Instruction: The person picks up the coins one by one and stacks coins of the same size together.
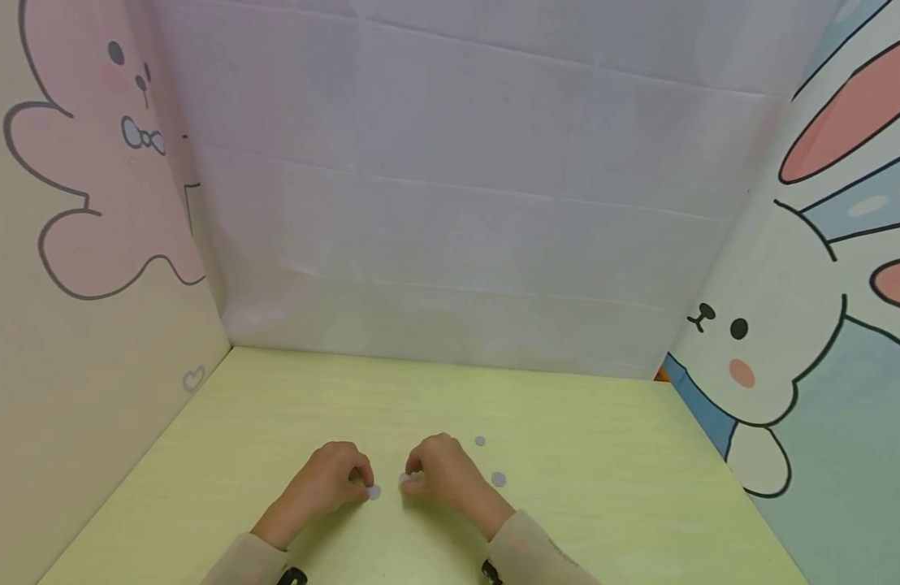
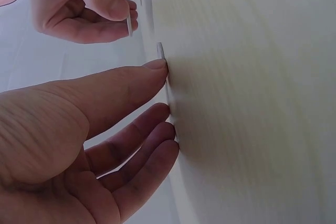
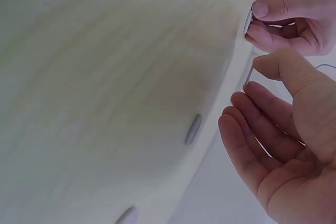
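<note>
My left hand is low over the table, its thumb and forefinger at the edge of a small silver-grey coin. In the left wrist view the coin juts past the thumb tip, close to the tabletop. Just to the right, my right hand pinches another coin by its edges. The right wrist view shows that coin between thumb and forefinger, above the surface, with the other fingers loosely bent. Markings on the coins are too faint to tell.
Two more coins lie flat right of my right hand: a smaller one farther back and a larger one nearer. The pale yellow table meets a white back sheet and printed side panels.
</note>
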